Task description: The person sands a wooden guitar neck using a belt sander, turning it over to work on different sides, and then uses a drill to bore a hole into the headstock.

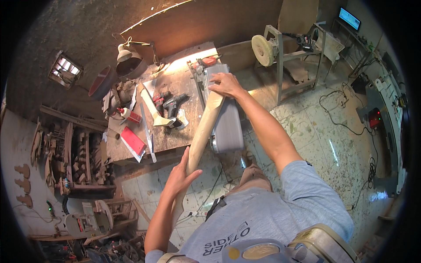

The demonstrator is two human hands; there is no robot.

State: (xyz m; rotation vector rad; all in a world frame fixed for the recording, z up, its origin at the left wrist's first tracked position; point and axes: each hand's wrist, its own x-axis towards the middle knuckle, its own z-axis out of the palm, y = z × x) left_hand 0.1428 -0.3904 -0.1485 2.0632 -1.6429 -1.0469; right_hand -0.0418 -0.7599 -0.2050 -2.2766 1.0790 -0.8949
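Observation:
A long, pale, shaped piece of wood (203, 133) slants across the front of a belt sander (230, 129). Its far end is gripped by my right hand (225, 84), fingers bent over it above the grey belt. Lower down, my left hand (179, 174) holds the near part from the left side, thumb stretched across and fingers along the wood. The wood overlaps the belt's left edge in this view; whether it touches the belt I cannot tell. Below my left hand the wood continues beside my left forearm.
On the wooden workbench (131, 152) lie a cordless drill (174, 104), another pale wooden piece (151, 105), a red-and-white bottle (129, 115) and a red pad (133, 139). A lamp (124, 53) stands behind. A buffing wheel (263, 50) is at the far right; cables (346, 122) cross the floor.

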